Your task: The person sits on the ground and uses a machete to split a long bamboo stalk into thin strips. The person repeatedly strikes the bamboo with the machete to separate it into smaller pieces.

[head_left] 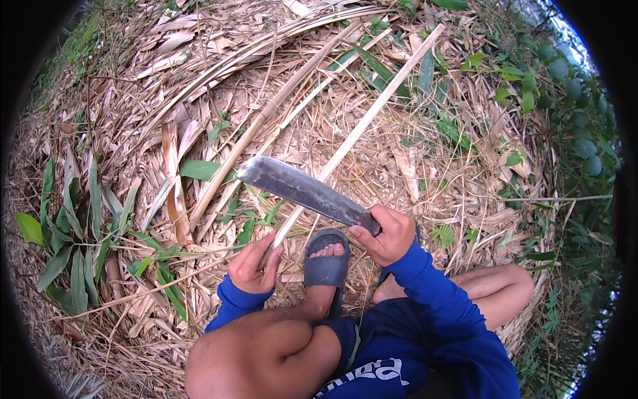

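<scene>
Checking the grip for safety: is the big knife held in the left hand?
No, the right hand grips the handle of the machete, while the left hand holds the bamboo strip.

Both blue-sleeved forearms reach forward, left hand (252, 266) with fingers curled loosely, right hand (387, 234) clenched in a fist.

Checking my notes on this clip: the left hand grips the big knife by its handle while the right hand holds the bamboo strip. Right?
Sides swapped. In the head view the right hand grips the knife, and the left hand holds the bamboo strip.
</scene>
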`<state>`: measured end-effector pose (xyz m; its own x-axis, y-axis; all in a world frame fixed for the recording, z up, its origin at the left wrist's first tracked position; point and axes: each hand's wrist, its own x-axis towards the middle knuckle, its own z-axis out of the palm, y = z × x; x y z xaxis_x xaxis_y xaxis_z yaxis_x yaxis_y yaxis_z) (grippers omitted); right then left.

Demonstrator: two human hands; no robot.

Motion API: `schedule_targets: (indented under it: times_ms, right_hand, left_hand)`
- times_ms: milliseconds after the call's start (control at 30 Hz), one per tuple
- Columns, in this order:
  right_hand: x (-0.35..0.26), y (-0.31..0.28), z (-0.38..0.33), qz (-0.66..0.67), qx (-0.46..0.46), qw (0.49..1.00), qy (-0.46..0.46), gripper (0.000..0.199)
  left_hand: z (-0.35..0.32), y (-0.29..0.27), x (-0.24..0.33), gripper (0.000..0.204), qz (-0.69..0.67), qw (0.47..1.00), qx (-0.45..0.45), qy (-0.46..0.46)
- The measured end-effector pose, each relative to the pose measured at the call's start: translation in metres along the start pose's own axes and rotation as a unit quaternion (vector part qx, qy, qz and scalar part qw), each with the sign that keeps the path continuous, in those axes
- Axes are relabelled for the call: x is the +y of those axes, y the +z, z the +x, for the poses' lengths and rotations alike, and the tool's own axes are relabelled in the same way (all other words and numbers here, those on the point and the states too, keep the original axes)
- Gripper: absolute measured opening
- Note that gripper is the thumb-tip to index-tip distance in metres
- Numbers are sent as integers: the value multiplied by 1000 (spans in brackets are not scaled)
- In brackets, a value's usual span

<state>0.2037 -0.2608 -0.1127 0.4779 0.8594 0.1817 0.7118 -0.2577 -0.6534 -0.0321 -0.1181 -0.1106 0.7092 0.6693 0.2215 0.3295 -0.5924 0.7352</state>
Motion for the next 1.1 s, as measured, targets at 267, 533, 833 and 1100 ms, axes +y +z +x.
schedule_targets:
  times_ms: [267, 533, 833, 1100]
  right_hand:
    - [-28, 41, 2, -7, -21, 997, -74, 50]
    - [-27, 38, 17, -39, 35, 995, -83, 53]
    - [-17, 0, 30, -68, 30, 995, -63, 53]
    - [11, -18, 37, -113, 61, 991, -43, 57]
  left_hand:
    - [14, 12, 3, 17, -82, 996, -24, -9]
    - [19, 16, 10, 23, -156, 987, -36, -6]
    - [8, 10, 13, 36, -149, 984, -96, -10]
    - [2, 7, 13, 37, -135, 986, -92, 6]
